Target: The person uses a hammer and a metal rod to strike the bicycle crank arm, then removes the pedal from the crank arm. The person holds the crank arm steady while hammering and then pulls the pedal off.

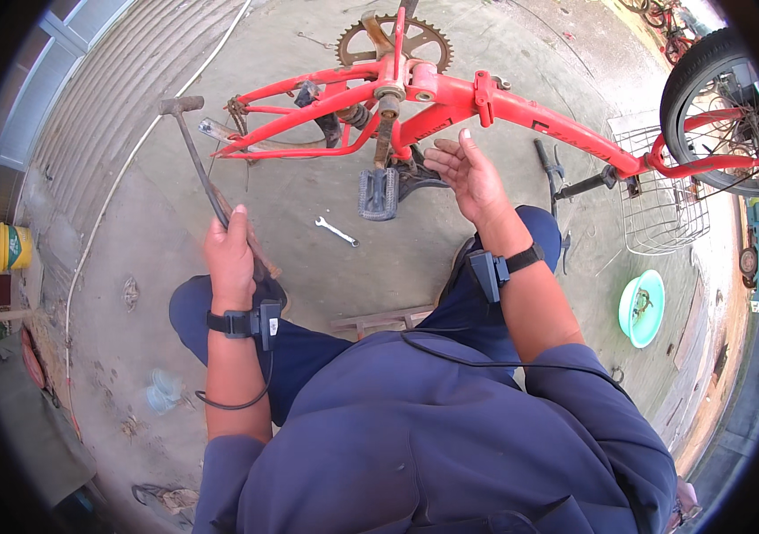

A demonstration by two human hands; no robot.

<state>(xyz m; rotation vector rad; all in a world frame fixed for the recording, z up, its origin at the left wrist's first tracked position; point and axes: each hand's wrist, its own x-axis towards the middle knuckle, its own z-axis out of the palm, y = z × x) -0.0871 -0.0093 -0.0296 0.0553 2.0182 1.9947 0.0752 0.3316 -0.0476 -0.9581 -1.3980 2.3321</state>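
My left hand [231, 256] is wrapped round the handle of a hammer [198, 160], whose rusty head points up and away to the left. A brown length shows past the hand; I cannot tell whether it belongs to the same handle. My right hand [476, 182] is raised with its fingers stretched out, holding nothing, just below the main tube of a red bicycle frame [566, 133]. Between the hands a black pedal [378, 194] hangs from a rusty crank arm [386, 138]. The rusty chainring [437, 44] stands on the frame's far side.
An open-ended wrench [337, 232] lies on the concrete between my knees. To the right are a front wheel [678, 89], a wire basket [664, 233] and a mint-green basin [627, 313] with small parts in it. A yellow bucket [13, 246] stands far left, beyond a pale hose [99, 205].
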